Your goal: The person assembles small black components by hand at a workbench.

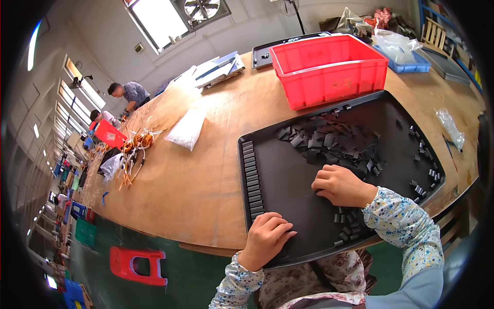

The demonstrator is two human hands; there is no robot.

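A black tray (303, 201) lies on the table in front of me. Along its left wall runs a neat row of small black rectangular pieces (251, 177). My left hand (267, 239) is at the near end of that row, fingers bent and closed; what they grip is hidden. Over the tray's middle, my right hand (339, 186) has its fingers curled together, and anything between them is out of sight. Just beyond it spreads a loose heap of flat black pieces (334, 141). Short black tube-like pieces (347, 224) lie near my right wrist, with more groups (422, 149) along the tray's right side.
A red plastic crate (329, 72) stands behind the tray, beside a blue bin (406, 62) holding clear plastic. On the table's left lie a white bag (188, 129) and copper-coloured coils with wires (136, 147). A red stool (136, 265) is on the floor; two people work farther off.
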